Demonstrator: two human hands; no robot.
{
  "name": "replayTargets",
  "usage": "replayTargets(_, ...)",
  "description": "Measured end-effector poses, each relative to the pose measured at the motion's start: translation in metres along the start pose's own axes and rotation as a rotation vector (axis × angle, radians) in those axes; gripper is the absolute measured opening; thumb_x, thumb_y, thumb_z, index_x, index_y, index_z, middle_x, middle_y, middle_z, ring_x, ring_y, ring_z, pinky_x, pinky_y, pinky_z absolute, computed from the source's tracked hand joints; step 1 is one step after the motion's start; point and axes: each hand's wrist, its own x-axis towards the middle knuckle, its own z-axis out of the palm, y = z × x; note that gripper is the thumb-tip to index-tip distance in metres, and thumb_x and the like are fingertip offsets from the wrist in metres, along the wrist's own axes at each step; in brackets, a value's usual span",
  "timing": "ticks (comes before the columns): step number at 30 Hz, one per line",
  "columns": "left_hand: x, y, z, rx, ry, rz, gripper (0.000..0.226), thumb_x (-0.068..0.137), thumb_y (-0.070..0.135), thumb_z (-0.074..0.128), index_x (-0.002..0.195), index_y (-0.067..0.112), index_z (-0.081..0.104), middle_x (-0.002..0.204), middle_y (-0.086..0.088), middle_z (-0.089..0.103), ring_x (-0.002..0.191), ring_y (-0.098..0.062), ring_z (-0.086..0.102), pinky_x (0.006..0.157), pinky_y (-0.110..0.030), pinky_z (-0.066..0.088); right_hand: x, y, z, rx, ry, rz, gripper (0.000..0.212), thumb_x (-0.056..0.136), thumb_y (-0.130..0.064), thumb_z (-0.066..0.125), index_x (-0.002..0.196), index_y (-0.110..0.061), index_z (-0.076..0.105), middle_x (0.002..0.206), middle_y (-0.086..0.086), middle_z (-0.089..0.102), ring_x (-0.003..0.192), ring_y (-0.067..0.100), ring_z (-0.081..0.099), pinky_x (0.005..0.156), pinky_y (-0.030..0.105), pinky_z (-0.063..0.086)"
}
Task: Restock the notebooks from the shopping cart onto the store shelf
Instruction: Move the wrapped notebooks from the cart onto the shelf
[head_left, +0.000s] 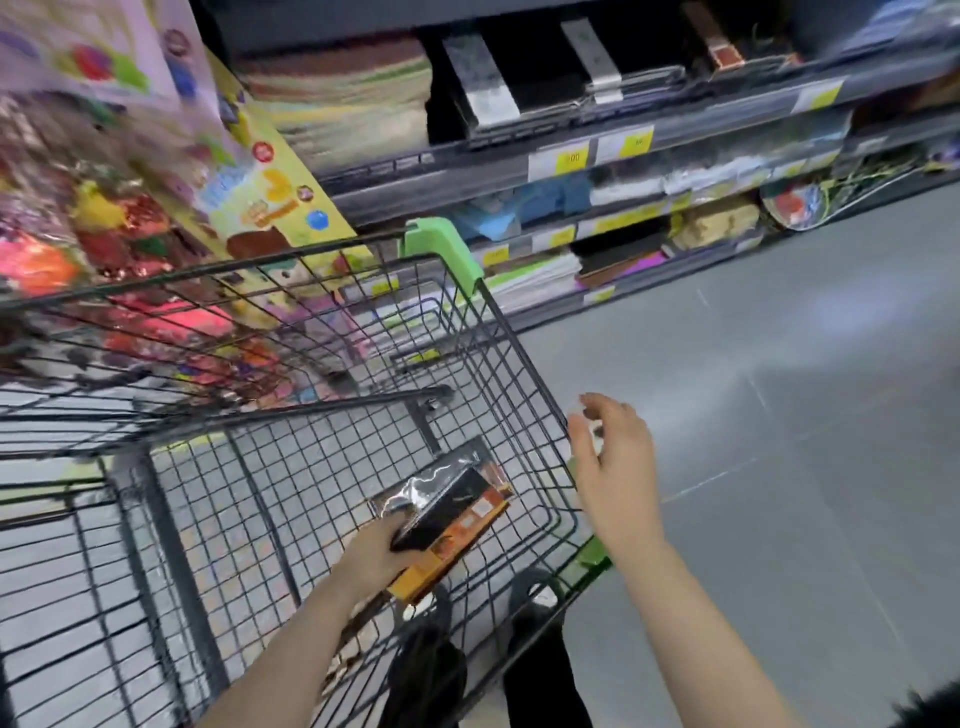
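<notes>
My left hand (375, 552) reaches into the black wire shopping cart (511, 358) and grips a notebook (449, 525) with a black and orange cover in shiny plastic wrap. The notebook sits low inside the basket near its right wall. My right hand (615, 462) hovers just outside the cart's right rim with fingers loosely spread, holding nothing. The store shelf (571, 171) runs across the top, stacked with wrapped notebooks (483, 83) and paper pads (343, 98).
Colourful toy and craft packs (104, 208) hang at the left, close to the cart. Yellow price tags (571, 156) line the shelf edges. Lower shelves hold stationery (540, 270). Grey tiled floor (779, 415) spreads to the right. My feet (431, 660) show below the cart.
</notes>
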Motion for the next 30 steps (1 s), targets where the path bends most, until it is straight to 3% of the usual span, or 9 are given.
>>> replayTargets(2,-0.013,-0.001,-0.013,-0.196,-0.023,0.025,0.045,0.076,0.041,0.072,0.113,0.022,0.056,0.112,0.005,0.063,0.100,-0.013,0.061,0.085,-0.028,0.048,-0.009,-0.011,0.001,-0.031,0.066,-0.181,0.036,0.087,-0.030,0.041,0.112,-0.010,0.057,0.106,0.006,0.058,0.098,0.017,0.046,0.084,0.025,0.038)
replayTargets(4,-0.026,0.001,-0.028,-0.392,-0.001,0.050,0.054,0.071,0.050,0.073,0.113,0.019,0.059,0.109,0.000,0.068,0.100,-0.017,0.065,0.083,-0.032,0.053,-0.018,-0.027,0.006,0.017,-0.053,-0.234,0.033,0.087,-0.030,0.044,0.112,-0.012,0.057,0.107,0.004,0.057,0.097,0.012,0.047,0.085,0.022,0.041)
replayTargets(7,-0.046,0.017,-0.053,-0.637,0.053,0.048,0.038,0.081,0.023,0.068,0.117,0.020,0.056,0.103,0.000,0.071,0.097,-0.015,0.068,0.073,-0.023,0.055,-0.028,-0.052,0.021,0.129,-0.382,-0.011,0.032,0.089,-0.030,0.055,0.118,-0.018,0.053,0.107,-0.004,0.057,0.092,0.007,0.055,0.084,0.024,0.049)
replayTargets(11,-0.062,0.053,-0.083,-0.786,0.083,0.142,0.030,0.085,0.018,0.062,0.113,0.026,0.056,0.103,0.001,0.073,0.096,-0.015,0.068,0.078,-0.028,0.055,-0.027,-0.070,0.036,0.364,-0.719,0.253,0.029,0.090,-0.035,0.055,0.116,-0.022,0.050,0.105,-0.009,0.061,0.095,0.003,0.060,0.082,0.017,0.051)
replayTargets(17,-0.053,0.079,-0.096,-0.879,0.098,0.123,0.017,0.093,0.026,0.052,0.106,0.019,0.060,0.104,-0.005,0.069,0.098,-0.018,0.066,0.077,-0.025,0.054,-0.009,-0.079,0.022,0.472,-0.541,0.205,0.018,0.092,-0.029,0.054,0.100,-0.015,0.062,0.097,0.016,0.068,0.086,0.025,0.066,0.082,0.045,0.051)
replayTargets(22,0.003,0.037,-0.065,-0.425,0.161,0.036,0.048,0.082,0.026,0.069,0.124,0.011,0.053,0.121,-0.003,0.059,0.119,-0.024,0.053,0.098,-0.027,0.042,0.033,-0.070,-0.011,0.460,-0.369,0.197,0.013,0.092,-0.027,0.052,0.083,-0.020,0.059,0.069,-0.004,0.061,0.067,0.018,0.057,0.068,0.027,0.049)
replayTargets(25,0.033,0.007,-0.033,0.041,0.103,-0.062,0.080,0.078,0.041,0.070,0.142,0.009,0.033,0.144,-0.009,0.040,0.132,-0.026,0.038,0.110,-0.032,0.031,0.045,-0.061,-0.009,0.488,-0.305,0.205,0.011,0.092,-0.025,0.053,0.085,-0.022,0.062,0.082,0.003,0.068,0.074,0.021,0.062,0.072,0.027,0.051)
replayTargets(28,0.049,-0.002,-0.009,0.205,0.132,-0.083,0.084,0.082,0.045,0.062,0.146,0.007,0.021,0.149,-0.009,0.024,0.130,-0.025,0.040,0.107,-0.036,0.037,0.048,-0.054,-0.002,0.513,-0.269,0.230,0.012,0.090,-0.024,0.056,0.084,-0.018,0.063,0.081,0.003,0.068,0.074,0.010,0.061,0.068,0.022,0.048)
replayTargets(30,0.050,0.002,0.002,0.290,0.178,-0.079,0.078,0.086,0.040,0.060,0.144,0.006,0.020,0.149,-0.008,0.020,0.125,-0.025,0.044,0.100,-0.037,0.045,0.050,-0.051,0.000,0.523,-0.251,0.248,0.020,0.089,-0.026,0.058,0.085,-0.007,0.062,0.085,0.020,0.067,0.074,0.021,0.061,0.073,0.033,0.048)
